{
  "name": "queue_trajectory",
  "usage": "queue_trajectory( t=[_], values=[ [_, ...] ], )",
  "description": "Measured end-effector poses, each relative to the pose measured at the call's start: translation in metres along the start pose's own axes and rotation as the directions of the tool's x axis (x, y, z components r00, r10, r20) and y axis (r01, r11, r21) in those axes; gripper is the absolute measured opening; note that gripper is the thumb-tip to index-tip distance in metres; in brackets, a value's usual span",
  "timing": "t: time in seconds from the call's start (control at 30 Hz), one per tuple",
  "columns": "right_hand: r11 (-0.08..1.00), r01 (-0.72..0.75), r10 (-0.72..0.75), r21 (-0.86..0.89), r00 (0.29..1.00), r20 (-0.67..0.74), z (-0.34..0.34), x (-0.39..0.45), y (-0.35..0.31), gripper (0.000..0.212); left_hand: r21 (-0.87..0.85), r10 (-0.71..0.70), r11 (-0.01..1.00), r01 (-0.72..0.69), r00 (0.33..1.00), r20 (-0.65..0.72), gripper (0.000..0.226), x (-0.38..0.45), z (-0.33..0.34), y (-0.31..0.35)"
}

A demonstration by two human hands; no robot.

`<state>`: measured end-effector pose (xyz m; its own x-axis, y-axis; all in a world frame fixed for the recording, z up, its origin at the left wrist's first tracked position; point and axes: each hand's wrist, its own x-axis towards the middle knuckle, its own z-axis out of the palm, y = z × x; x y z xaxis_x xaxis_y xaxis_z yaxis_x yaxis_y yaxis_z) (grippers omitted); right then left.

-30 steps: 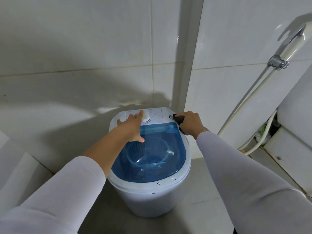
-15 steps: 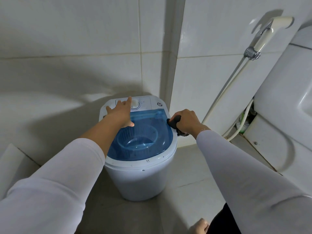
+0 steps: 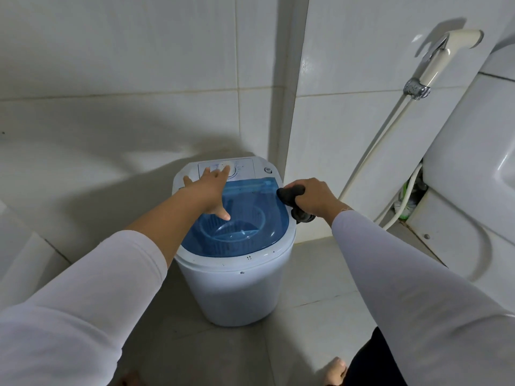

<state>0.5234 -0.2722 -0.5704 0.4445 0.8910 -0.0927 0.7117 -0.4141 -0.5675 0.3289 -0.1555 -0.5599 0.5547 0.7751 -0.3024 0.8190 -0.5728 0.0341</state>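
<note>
A small white washing machine (image 3: pixel 239 291) with a shut blue see-through lid (image 3: pixel 245 235) stands on the tiled floor in the corner. An empty blue basket shows through the lid. My left hand (image 3: pixel 210 190) reaches over the lid with fingers spread and straight, fingertips at the white dial (image 3: pixel 227 167) on the control panel. My right hand (image 3: pixel 315 197) grips a black cloth-like item (image 3: pixel 291 195) bunched at the machine's right rim; a bit of it hangs below the fist.
Tiled walls meet in a corner right behind the machine. A bidet sprayer (image 3: pixel 434 65) with its hose hangs on the right wall. A white toilet (image 3: pixel 473 190) stands at the right. My bare foot (image 3: pixel 335 371) is on the floor at the bottom.
The view has pulled back and up, so the machine looks smaller. My left hand stays at the dial and my right hand keeps its grip on the black item by the rim.
</note>
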Motion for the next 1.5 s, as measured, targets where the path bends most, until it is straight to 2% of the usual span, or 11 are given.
queue_trajectory(
  t=[0.17,0.57,0.7,0.93,1.03,1.13,1.2,1.37,1.5],
  values=[
    [0.999,0.001,-0.001,-0.032,1.0,0.013,0.011,-0.005,0.003,0.038,0.017,-0.017,1.0,0.017,1.0,0.025,0.121,-0.005,0.011,-0.001],
    [0.999,-0.044,0.044,-0.016,0.999,-0.033,0.019,-0.048,0.009,0.042,-0.055,-0.054,0.997,0.051,0.997,-0.055,0.117,-0.011,0.024,-0.002],
    [0.995,-0.025,0.024,-0.094,1.0,-0.021,0.022,-0.067,0.005,0.044,-0.089,-0.077,0.994,0.07,0.994,-0.072,0.114,-0.014,0.029,-0.005],
    [0.976,0.027,-0.018,-0.218,0.999,0.046,0.03,-0.097,-0.007,0.042,-0.115,-0.092,0.99,0.078,0.989,-0.119,0.111,-0.021,0.034,-0.005],
    [0.984,0.04,-0.02,-0.174,0.993,0.116,0.019,-0.105,-0.008,0.045,-0.091,-0.084,0.993,0.072,0.987,-0.137,0.105,-0.026,0.036,-0.006],
    [1.0,-0.001,0.001,-0.029,1.0,-0.02,0.006,-0.103,-0.009,0.045,-0.102,-0.065,0.994,0.05,0.986,-0.151,0.1,-0.03,0.041,-0.012],
    [0.999,-0.002,-0.001,-0.035,0.996,-0.094,0.004,-0.099,-0.012,0.044,-0.125,-0.064,0.991,0.046,0.987,-0.147,0.1,-0.034,0.043,-0.019],
    [0.979,0.003,-0.014,-0.202,0.998,-0.053,0.028,-0.094,-0.014,0.033,-0.122,-0.073,0.991,0.059,0.991,-0.115,0.108,-0.042,0.044,-0.038],
    [0.98,-0.021,0.005,-0.197,0.997,-0.082,0.046,-0.094,-0.011,0.028,-0.147,-0.104,0.985,0.087,0.988,-0.117,0.111,-0.044,0.048,-0.047]
  ],
)
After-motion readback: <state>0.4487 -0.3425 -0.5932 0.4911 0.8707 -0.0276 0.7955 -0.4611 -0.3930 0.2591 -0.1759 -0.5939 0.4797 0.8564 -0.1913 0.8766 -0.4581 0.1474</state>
